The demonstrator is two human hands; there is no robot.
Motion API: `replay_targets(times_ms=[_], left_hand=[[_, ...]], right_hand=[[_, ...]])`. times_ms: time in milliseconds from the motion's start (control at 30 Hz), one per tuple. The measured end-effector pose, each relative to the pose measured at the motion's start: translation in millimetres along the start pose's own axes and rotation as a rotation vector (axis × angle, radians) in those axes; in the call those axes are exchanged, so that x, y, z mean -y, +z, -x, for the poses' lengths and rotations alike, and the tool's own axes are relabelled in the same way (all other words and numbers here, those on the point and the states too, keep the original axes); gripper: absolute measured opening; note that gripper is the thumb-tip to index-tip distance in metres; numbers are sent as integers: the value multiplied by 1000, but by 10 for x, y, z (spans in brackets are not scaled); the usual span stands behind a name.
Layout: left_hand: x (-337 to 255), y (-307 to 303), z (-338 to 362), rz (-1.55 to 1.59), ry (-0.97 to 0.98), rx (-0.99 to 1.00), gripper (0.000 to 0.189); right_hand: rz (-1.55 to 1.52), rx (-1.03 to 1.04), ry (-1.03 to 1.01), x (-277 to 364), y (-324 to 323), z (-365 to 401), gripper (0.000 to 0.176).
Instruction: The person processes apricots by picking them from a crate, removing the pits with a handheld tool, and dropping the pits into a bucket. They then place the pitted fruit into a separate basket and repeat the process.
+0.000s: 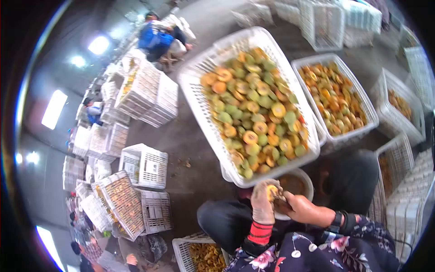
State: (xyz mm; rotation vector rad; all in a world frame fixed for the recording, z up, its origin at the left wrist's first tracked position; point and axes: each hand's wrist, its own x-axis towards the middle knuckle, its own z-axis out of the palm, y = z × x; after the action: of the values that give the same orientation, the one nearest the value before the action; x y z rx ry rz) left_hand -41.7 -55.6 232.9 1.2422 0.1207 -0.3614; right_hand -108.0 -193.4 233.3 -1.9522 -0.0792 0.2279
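Observation:
My left hand [263, 206], in a pale glove with a red and black cuff, is closed around a yellow-orange fruit piece [272, 192]. Touching the fruit from the right, my right hand [301, 208] is bare and closed on something dark and small that I cannot make out. Just behind both hands stands a round white bucket [309, 183], partly hidden by them. A large white crate [199, 106] beyond my hands holds many halved green and orange fruits [253, 109].
Another crate of fruit [335, 99] stands to the right of the large one. More crates [398, 106] line the right edge. A crate of fruit pieces [206, 256] sits at lower left. Crate stacks [145, 90] and several people, one in blue [156, 38], are at left.

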Motion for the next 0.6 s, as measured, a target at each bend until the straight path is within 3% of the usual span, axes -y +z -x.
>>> replay_targets(times_ms=[33, 133, 167, 233, 267, 300, 333, 367, 467, 533, 600], left_hand=[[35, -34, -38, 17, 13, -1, 40], [94, -126, -84, -50, 78, 52, 37], [78, -115, -93, -31, 62, 35, 36], [0, -103, -95, 6, 73, 38, 36], [-63, -77, -75, 87, -43, 29, 35], [-109, -56, -48, 166, -163, 21, 35], [-116, -16, -42, 76, -113, -22, 36], [-117, -14, -41, 82, -104, -25, 36], [-12, -133, -102, 44, -48, 61, 34], [-71, -159, -54, 15, -3, 144, 33], [-144, -184, -51, -55, -31, 292, 32]], right_hand=[[-5, 15, -42, -21, -36, -6, 27], [-249, 146, 114, 90, -116, -1, 24], [-259, 93, 35, -16, -26, 3, 23], [-110, 53, -31, 70, -10, 16, 25], [-97, 56, -44, 89, -26, 1, 25], [116, 96, -13, 99, -42, 0, 28], [329, 134, 18, 98, -52, 4, 30], [337, 137, 10, 35, -26, 14, 30], [195, 97, -145, -50, 0, -8, 32], [-806, 535, 341, 141, -116, 35, 29], [-696, 519, 318, 211, -179, 24, 27]])
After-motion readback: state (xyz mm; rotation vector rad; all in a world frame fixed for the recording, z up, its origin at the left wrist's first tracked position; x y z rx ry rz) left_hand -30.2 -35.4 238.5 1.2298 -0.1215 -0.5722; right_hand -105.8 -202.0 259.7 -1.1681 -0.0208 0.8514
